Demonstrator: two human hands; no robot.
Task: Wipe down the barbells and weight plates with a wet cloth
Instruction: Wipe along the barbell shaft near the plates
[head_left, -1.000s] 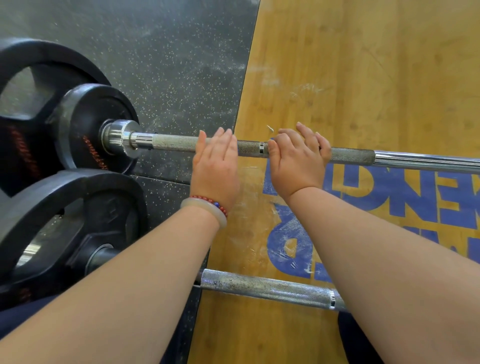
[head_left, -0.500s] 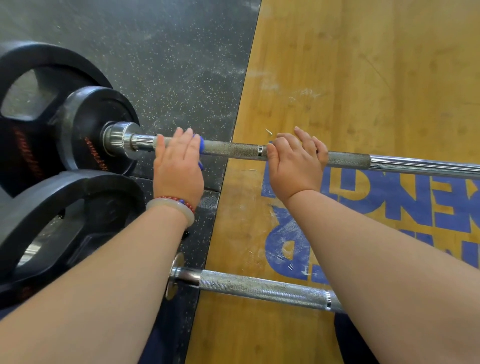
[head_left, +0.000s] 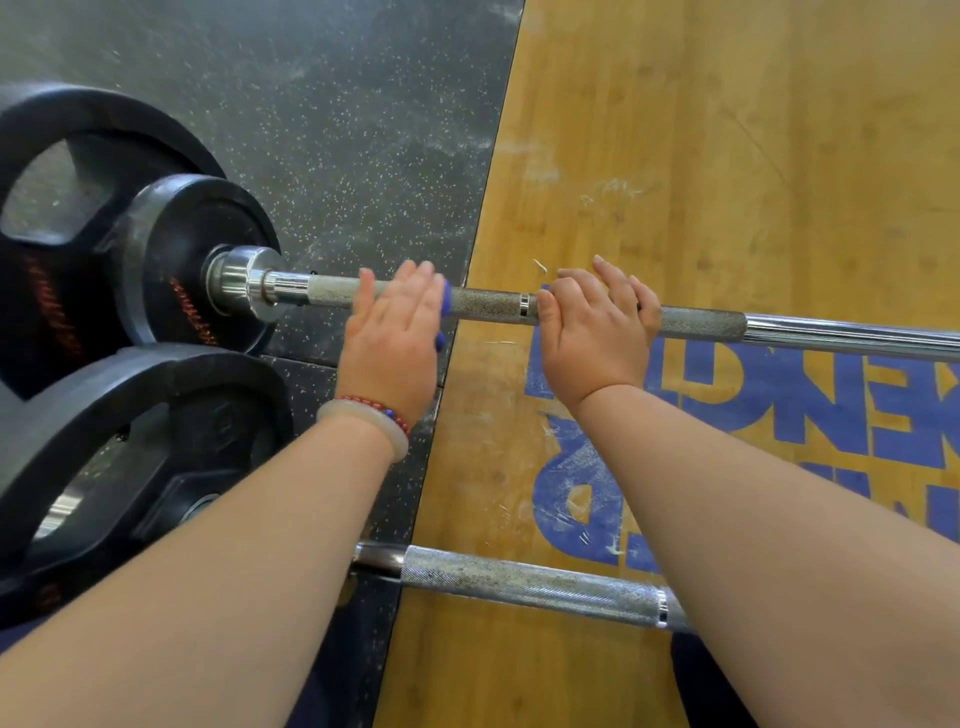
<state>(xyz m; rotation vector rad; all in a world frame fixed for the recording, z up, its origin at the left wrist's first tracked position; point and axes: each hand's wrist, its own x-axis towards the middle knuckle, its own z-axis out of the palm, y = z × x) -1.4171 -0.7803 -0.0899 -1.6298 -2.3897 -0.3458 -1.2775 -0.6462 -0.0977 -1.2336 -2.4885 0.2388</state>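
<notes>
Head view: left hand, flat-fingered on small blue cloth, has slid rightward along knurled steel barbell; right hand grips it.

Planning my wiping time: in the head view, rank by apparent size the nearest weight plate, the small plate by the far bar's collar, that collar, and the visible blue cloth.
1. nearest weight plate, inflated by nearness
2. small plate
3. collar on the far bar
4. blue cloth, just slivers beside the left hand
</notes>
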